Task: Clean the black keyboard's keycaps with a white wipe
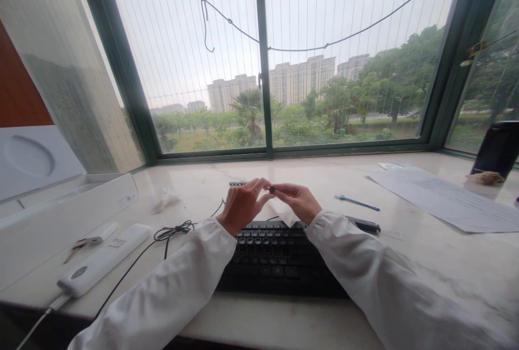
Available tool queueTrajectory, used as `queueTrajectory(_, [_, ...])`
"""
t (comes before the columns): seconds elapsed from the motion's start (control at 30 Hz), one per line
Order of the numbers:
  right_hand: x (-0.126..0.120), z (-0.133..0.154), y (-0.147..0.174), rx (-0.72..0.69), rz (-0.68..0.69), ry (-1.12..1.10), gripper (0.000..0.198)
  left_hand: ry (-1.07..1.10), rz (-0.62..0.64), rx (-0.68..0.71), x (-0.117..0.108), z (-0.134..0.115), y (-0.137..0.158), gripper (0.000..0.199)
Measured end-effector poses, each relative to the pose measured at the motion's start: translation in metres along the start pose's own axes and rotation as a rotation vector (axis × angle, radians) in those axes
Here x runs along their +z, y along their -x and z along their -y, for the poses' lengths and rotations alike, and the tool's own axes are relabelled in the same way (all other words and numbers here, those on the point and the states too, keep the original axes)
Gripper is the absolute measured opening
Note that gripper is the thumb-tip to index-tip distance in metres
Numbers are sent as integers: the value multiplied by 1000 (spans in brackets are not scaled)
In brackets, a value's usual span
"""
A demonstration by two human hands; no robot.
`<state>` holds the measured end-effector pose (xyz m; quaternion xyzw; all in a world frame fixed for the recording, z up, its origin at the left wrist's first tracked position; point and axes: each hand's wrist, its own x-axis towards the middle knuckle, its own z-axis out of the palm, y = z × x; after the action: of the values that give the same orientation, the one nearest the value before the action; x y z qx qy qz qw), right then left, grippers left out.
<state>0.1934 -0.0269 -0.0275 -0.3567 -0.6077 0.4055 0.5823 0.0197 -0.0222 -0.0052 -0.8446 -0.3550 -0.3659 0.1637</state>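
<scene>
My left hand [244,204] and my right hand [297,199] meet above the back edge of a black keyboard [279,271]. Between their fingertips is a small black piece [271,190], which looks like a keycap; the fingers cover much of it. Both hands pinch it, thumbs and forefingers closed. Something thin and white, perhaps a tissue [287,213], lies under my right hand. Behind my left hand a small dark strip with light spots [237,183] rests on the sill. White sleeves cover both forearms and hide the keyboard's sides.
On the left are a white box [105,190], a white power bank [107,258], keys [79,244], a crumpled white scrap [166,198] and a coiled black cable [174,231]. To the right lie a blue stick-like tool [359,202], a dark pen-like tool [365,224], printed paper [441,196] and a phone [498,150].
</scene>
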Motion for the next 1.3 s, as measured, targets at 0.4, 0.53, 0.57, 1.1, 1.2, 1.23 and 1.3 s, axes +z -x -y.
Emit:
queueTrajectory(0.4, [-3,-5,-1,-9,-75,132,29,-33,2,56,3,3,2,24])
queueTrajectory(0.53, [-3,-6,-1,15,-101,165,30,-52,13,94,1,2,2,25])
queueTrajectory(0.57, [-3,-6,-1,23,-112,164,30,-58,19,104,0,2,2,26])
queueTrajectory(1.1, [-5,-11,-2,18,-94,175,26,-106,30,-3,1,0,1,24])
queueTrajectory(1.2, [-4,-11,-1,20,-97,206,24,-102,36,-7,1,-1,1,22])
queueTrajectory(1.23, [-4,-11,-1,20,-97,210,23,-99,37,-4,1,-1,1,21])
queueTrajectory(1.3, [-4,-10,-1,23,-102,216,22,-86,45,10,1,0,1,20])
